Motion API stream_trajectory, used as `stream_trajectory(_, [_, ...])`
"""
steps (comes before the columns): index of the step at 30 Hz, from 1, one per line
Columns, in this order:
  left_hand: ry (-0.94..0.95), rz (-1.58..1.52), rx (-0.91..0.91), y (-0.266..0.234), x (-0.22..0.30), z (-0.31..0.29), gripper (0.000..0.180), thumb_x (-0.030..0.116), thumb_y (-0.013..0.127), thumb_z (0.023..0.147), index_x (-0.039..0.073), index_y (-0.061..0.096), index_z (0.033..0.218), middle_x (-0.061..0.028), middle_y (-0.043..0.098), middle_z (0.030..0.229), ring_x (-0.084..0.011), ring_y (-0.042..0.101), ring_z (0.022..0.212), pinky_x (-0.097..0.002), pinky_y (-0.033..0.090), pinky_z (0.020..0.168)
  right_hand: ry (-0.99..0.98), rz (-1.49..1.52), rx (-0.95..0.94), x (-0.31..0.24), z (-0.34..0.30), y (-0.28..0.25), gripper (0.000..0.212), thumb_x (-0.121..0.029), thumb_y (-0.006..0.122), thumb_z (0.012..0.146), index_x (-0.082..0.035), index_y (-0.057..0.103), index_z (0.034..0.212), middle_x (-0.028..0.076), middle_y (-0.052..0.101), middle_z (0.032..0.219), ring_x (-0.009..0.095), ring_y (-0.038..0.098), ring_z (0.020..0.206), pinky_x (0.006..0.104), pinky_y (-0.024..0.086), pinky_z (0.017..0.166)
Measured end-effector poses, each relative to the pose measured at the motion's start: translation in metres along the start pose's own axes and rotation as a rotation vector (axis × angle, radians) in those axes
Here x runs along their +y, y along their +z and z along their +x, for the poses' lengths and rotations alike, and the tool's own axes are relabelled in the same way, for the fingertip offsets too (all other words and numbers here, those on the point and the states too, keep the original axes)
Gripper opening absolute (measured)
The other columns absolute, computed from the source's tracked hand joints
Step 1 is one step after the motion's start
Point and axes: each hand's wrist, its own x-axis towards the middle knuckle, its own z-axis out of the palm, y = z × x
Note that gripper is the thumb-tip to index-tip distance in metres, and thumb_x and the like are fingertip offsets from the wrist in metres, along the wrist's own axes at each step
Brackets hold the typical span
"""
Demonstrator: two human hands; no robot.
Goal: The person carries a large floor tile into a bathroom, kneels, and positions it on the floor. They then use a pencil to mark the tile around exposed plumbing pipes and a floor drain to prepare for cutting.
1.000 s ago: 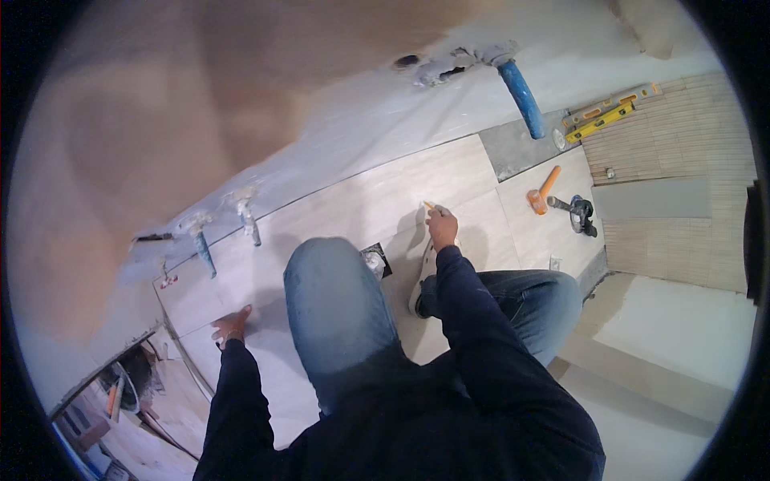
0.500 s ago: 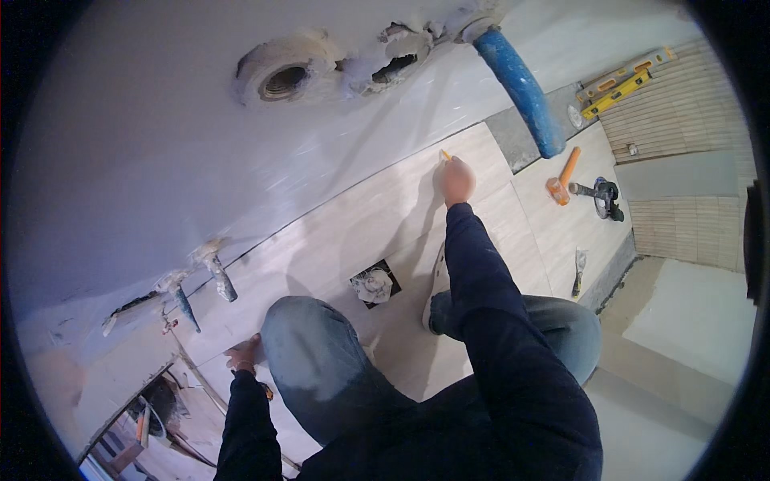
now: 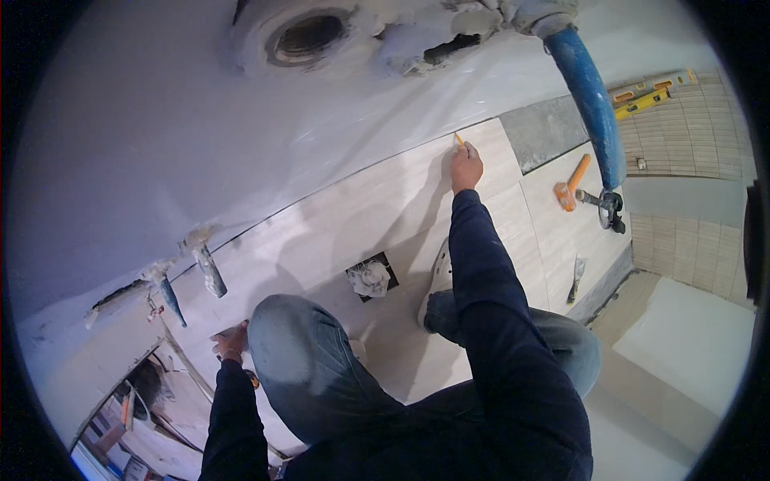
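My right hand (image 3: 466,167) is closed around a thin yellow pencil (image 3: 459,139). The pencil's tip points at the far edge of a pale floor tile (image 3: 385,181), close to the wall. To the left, my left hand (image 3: 231,342) rests on the tiles beside my knee, its fingers apart and partly in shadow. Just behind that wrist lies a small orange-and-dark thing (image 3: 253,378), too small to make out. In front of my knees, crumpled white material (image 3: 370,279) fills a dark square opening in the floor.
A blue pipe (image 3: 589,104) juts from the wall. On the right lie an orange mallet (image 3: 570,186), a black-handled tool (image 3: 608,210), a scraper (image 3: 576,279) and a yellow spirit level (image 3: 643,104). Capped pipe stubs (image 3: 208,268) stick out at left, near an opening (image 3: 140,401) with clutter.
My view has shifted closer to the wall. My right hand, with the pencil, has moved toward the tile's far edge. The left hand stays beside my knee.
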Motion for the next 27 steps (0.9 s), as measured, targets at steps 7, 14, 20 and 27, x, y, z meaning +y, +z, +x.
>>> stream_trajectory(7, [0.033,0.144,-0.015,-0.011,0.031,-0.036,0.14,0.067,0.08,0.053,-0.002,0.005,0.149,-0.0335,0.022,0.144,-0.0473,0.034,0.131,-0.0513,0.037,0.105,-0.046,0.044,0.049,0.039,0.021,-0.004,0.034,-0.019,0.056,0.09,0.004,0.064,0.114,0.012,0.069,0.085,0.016,0.065,0.071,0.0286,0.051,0.069])
stream_trajectory(14, [0.14,0.369,-0.029,-0.004,-0.011,0.024,0.139,0.065,0.081,0.054,-0.004,0.005,0.148,-0.0357,0.021,0.144,-0.0497,0.032,0.132,-0.051,0.035,0.106,-0.084,0.091,-0.042,0.03,0.016,0.009,0.033,-0.018,0.054,0.091,0.005,0.063,0.114,0.013,0.069,0.091,0.017,0.066,0.073,0.0281,0.052,0.069])
stream_trajectory(20, [0.061,0.091,-0.008,-0.012,0.03,-0.04,0.141,0.067,0.081,0.054,-0.005,0.004,0.148,-0.0367,0.019,0.145,-0.0488,0.031,0.133,-0.0502,0.034,0.107,-0.095,0.069,-0.075,0.058,0.033,-0.008,0.034,-0.017,0.053,0.093,0.006,0.06,0.119,0.013,0.069,0.096,0.016,0.067,0.078,0.0273,0.052,0.069])
stream_trajectory(27, [0.088,0.132,-0.014,-0.019,0.018,-0.027,0.143,0.066,0.081,0.052,-0.005,0.003,0.148,-0.0367,0.019,0.145,-0.0484,0.031,0.133,-0.0497,0.034,0.107,-0.016,0.155,-0.163,0.042,0.025,-0.003,0.035,-0.016,0.052,0.095,0.006,0.058,0.121,0.012,0.067,0.1,0.017,0.067,0.079,0.0257,0.052,0.069])
